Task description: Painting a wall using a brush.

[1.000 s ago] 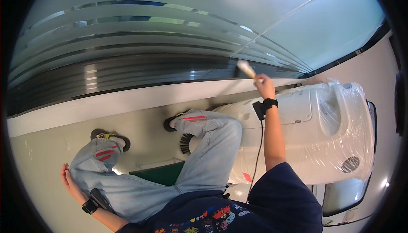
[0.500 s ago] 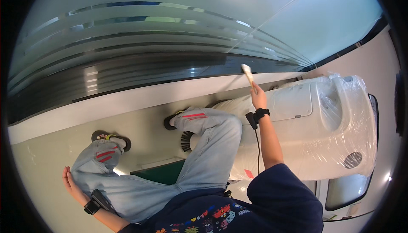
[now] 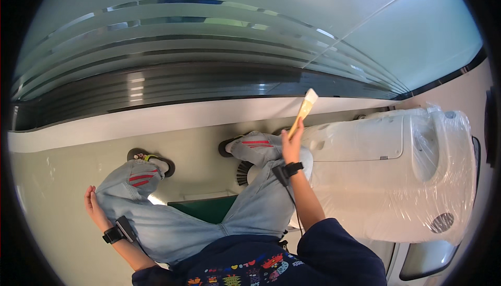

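My right hand (image 3: 292, 145) is closed round the yellowish wooden handle of a flat brush (image 3: 303, 108). The white bristles point up and away from me, in front of the pale strip below the dark window ledge (image 3: 209, 85); I cannot tell whether they touch it. Beside my left knee, my left hand (image 3: 95, 209) has its fingers stretched out and holds nothing. Each wrist carries a black strapped device, and a cable hangs from the right one.
On my right stands a large white machine (image 3: 360, 181) wrapped in clear plastic, with a round black brush (image 3: 243, 173) low at its side. A frosted striped glass panel (image 3: 209, 25) rises ahead. I sit with knees apart over something dark green (image 3: 206, 209).
My right hand has come left and nearer to me with the brush, away from the wrapped machine. My left hand stays beside the knee; the whole view has shifted slightly.
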A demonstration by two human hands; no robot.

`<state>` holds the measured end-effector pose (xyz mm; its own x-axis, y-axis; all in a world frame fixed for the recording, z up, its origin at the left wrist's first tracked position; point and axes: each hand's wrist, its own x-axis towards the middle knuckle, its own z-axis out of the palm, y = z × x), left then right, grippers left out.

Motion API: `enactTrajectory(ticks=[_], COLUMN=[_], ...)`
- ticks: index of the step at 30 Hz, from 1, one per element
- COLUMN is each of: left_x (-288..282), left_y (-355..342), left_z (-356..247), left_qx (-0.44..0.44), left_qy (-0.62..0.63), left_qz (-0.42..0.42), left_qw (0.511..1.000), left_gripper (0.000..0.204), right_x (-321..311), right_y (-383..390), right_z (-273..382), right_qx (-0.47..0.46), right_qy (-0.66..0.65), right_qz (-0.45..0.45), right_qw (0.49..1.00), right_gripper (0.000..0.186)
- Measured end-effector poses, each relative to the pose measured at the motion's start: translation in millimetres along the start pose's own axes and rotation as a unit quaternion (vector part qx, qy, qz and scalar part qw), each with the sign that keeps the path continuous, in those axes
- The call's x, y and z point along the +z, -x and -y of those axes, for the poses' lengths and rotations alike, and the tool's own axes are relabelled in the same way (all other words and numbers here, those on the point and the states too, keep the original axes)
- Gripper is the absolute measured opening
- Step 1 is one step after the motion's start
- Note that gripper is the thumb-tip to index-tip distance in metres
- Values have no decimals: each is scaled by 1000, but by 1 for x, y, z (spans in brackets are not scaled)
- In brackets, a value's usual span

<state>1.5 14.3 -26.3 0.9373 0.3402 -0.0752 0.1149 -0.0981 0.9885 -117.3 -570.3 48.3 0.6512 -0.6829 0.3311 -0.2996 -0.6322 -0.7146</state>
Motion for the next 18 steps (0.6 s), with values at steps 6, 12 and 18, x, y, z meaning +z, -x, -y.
enactTrajectory(ticks=[6, 12, 18], left_x=[7, -2, 3], left_y=[0, -3, -4], left_z=[-13, -4, -1], left_qx=[1, 5, -16], left_qy=[-20, -31, -45], left_qz=[-13, -1, -10], left_qw=[1000, 1000, 999], left_gripper=[27, 27, 28], right_x=[54, 96, 85], right_y=[45, 82, 81], right_z=[-4, 18, 21], right_qx=[37, 108, 188], right_qy=[-49, -117, -253], right_qz=[123, 450, 284], right_qw=[991, 879, 906], right_gripper=[67, 53, 52])
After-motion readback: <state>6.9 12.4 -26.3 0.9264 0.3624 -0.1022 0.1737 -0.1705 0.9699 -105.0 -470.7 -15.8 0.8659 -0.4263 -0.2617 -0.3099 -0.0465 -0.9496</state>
